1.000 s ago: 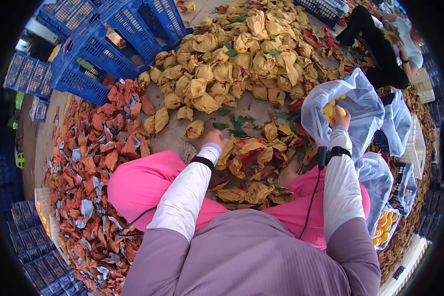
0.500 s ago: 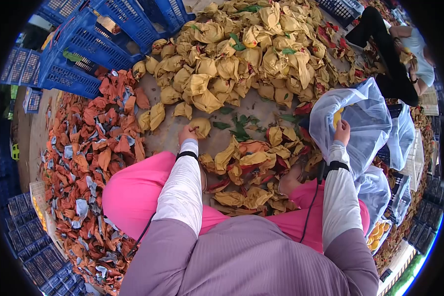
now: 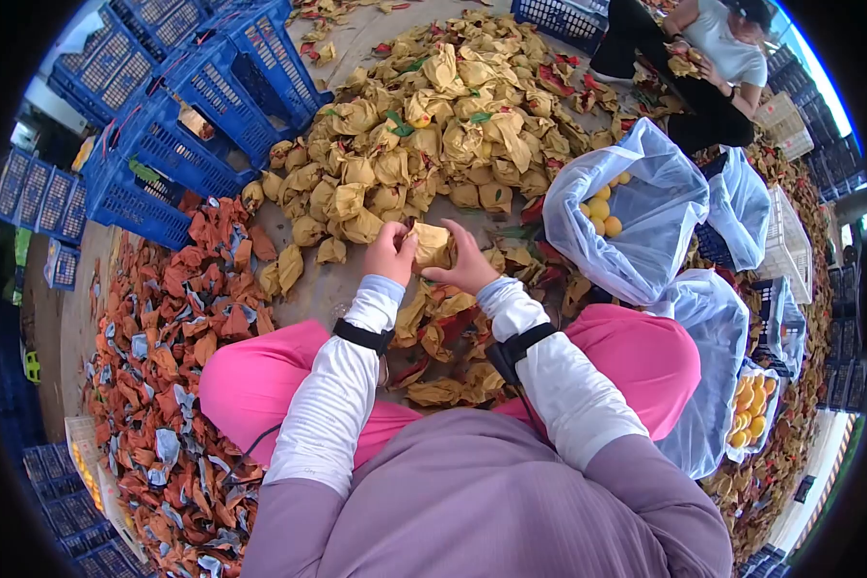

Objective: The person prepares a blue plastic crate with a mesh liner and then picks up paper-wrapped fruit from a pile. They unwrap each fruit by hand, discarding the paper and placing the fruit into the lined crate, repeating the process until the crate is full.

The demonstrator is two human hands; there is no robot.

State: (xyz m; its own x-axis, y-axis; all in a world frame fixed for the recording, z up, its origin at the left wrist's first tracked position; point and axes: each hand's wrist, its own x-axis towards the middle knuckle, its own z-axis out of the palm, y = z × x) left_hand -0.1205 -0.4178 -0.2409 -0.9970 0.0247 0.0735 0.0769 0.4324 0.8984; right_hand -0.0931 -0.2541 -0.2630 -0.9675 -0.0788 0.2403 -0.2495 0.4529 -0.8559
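Note:
Between both hands, in front of the knees, is a fruit wrapped in tan paper (image 3: 433, 247). My left hand (image 3: 391, 254) grips the wrapper's left side with bent fingers. On the other side, my right hand (image 3: 465, 258) curves round the wrapped fruit with thumb and fingers. A large pile of paper-wrapped fruits (image 3: 395, 154) lies beyond the hands. Torn tan wrappers (image 3: 440, 332) lie on the floor below them. To the right, a plastic-lined crate (image 3: 645, 226) holds several yellow-orange fruits (image 3: 602, 211).
Blue crates (image 3: 212, 101) stand at the upper left above a heap of orange-brown wrappers (image 3: 178, 332). At the upper right sits another person (image 3: 727, 53) holding a wrapped fruit. More lined crates (image 3: 703, 332) are at the right, one with orange fruits (image 3: 749, 405).
My right hand has left the lined crate and come to the wrapped fruit. My left hand has lifted slightly and moved right with it. The view has shifted, and fruits inside the crate now show.

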